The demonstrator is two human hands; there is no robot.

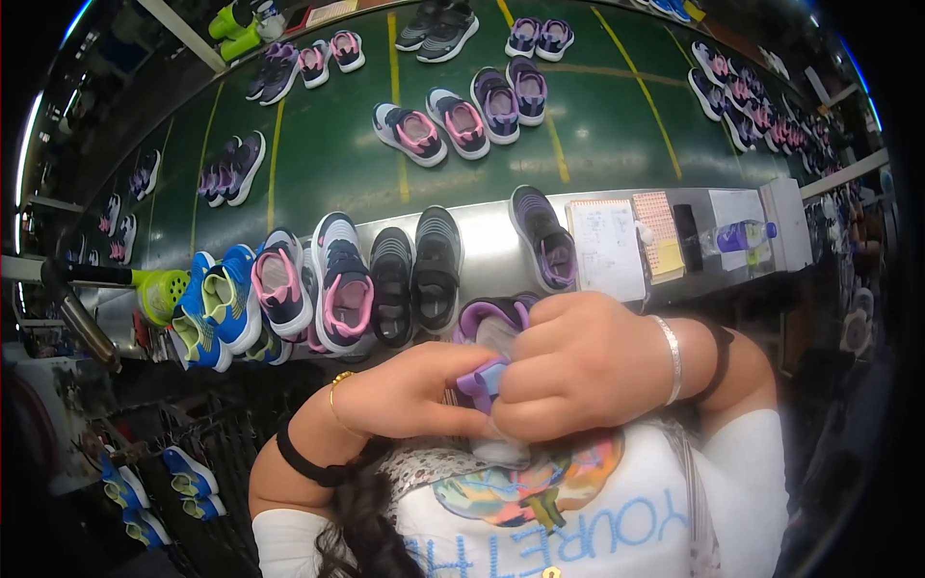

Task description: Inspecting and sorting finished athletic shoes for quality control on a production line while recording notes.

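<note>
Close to my chest I hold a purple children's sneaker (496, 316) with a lavender collar and a grey inside. My left hand (414, 393) pinches its lavender edge between thumb and fingers, next to a small light-blue patch. My right hand (583, 361) is closed over the other side of the shoe, fingers curled at its opening; the fingertips are hidden. Most of the shoe's lower part is covered by my hands. Just beyond it, on the metal ledge, stands a dark purple sneaker (542, 238) with a strap.
On the ledge at left stand black sneakers (436, 270), navy-pink sneakers (342, 284) and blue-yellow sneakers (231, 297). A notebook (605, 249), a black phone-like object (687, 239) and a plastic bottle (740, 237) lie right. Behind, a green conveyor belt (328, 154) carries several shoe pairs.
</note>
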